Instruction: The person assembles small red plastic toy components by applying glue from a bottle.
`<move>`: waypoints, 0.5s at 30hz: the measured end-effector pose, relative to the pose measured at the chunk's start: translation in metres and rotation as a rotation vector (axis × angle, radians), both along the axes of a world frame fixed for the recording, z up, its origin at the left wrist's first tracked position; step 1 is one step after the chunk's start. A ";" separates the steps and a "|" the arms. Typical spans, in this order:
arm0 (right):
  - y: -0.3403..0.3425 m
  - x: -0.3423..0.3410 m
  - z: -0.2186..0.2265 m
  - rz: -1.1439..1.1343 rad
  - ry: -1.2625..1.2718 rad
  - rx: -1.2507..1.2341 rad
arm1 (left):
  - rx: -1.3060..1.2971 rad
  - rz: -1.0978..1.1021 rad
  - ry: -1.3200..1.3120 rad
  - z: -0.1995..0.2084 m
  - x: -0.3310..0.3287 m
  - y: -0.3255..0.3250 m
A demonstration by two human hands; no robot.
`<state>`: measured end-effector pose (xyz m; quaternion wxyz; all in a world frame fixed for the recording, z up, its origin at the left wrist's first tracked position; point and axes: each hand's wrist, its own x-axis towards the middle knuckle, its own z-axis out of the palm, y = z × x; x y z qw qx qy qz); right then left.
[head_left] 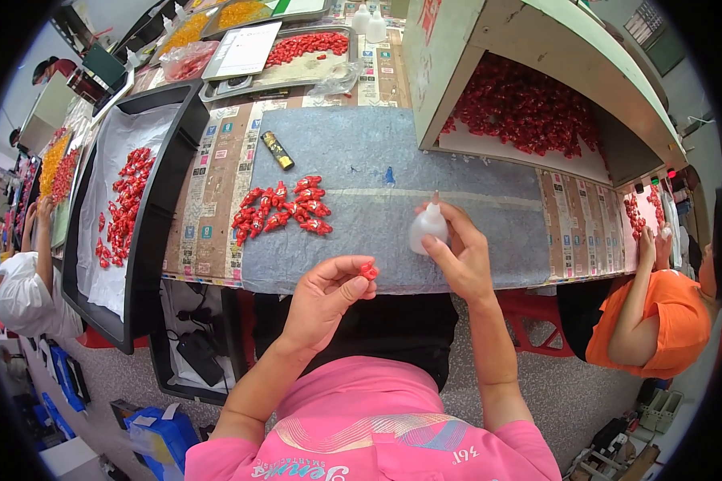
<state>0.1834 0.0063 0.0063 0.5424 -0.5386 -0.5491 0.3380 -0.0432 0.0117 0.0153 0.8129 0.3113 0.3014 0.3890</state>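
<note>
pinching a red piece (369,272) occupies left fingers (341,263) while right fingers (439,249) clasp a white bottle (427,231).

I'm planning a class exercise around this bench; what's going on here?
The person's left hand pinches a small glossy red piece; the right hand holds a translucent white squeeze bottle, apart from it. Similar red pieces lie clustered on the rectangular blue-grey mat near a black-and-gold cylinder. More lie in a long black tray at left.
</note>
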 end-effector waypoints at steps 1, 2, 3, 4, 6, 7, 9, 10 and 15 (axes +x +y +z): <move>-0.006 -0.003 0.006 0.012 0.127 0.010 | -0.004 -0.005 0.001 -0.001 -0.001 0.000; -0.011 -0.005 0.014 0.018 0.129 0.007 | -0.007 0.002 0.003 -0.002 -0.002 0.000; -0.016 -0.005 0.022 0.071 0.173 -0.016 | -0.007 -0.001 0.002 -0.003 -0.003 0.001; -0.022 -0.002 0.026 0.117 0.213 -0.039 | -0.006 -0.012 -0.002 -0.004 -0.003 0.001; -0.033 0.007 0.022 0.098 0.200 -0.062 | -0.017 -0.018 0.004 -0.003 -0.003 0.003; -0.037 0.010 0.021 0.078 0.187 -0.080 | -0.023 -0.025 0.011 -0.002 -0.002 0.003; -0.041 0.008 0.021 0.051 0.319 -0.075 | -0.014 -0.033 0.019 -0.003 -0.001 0.004; -0.043 0.007 0.022 0.026 0.450 -0.066 | -0.002 -0.039 0.026 -0.003 -0.001 0.004; -0.047 -0.003 0.022 0.010 0.488 -0.035 | 0.011 -0.044 0.034 -0.005 -0.002 0.003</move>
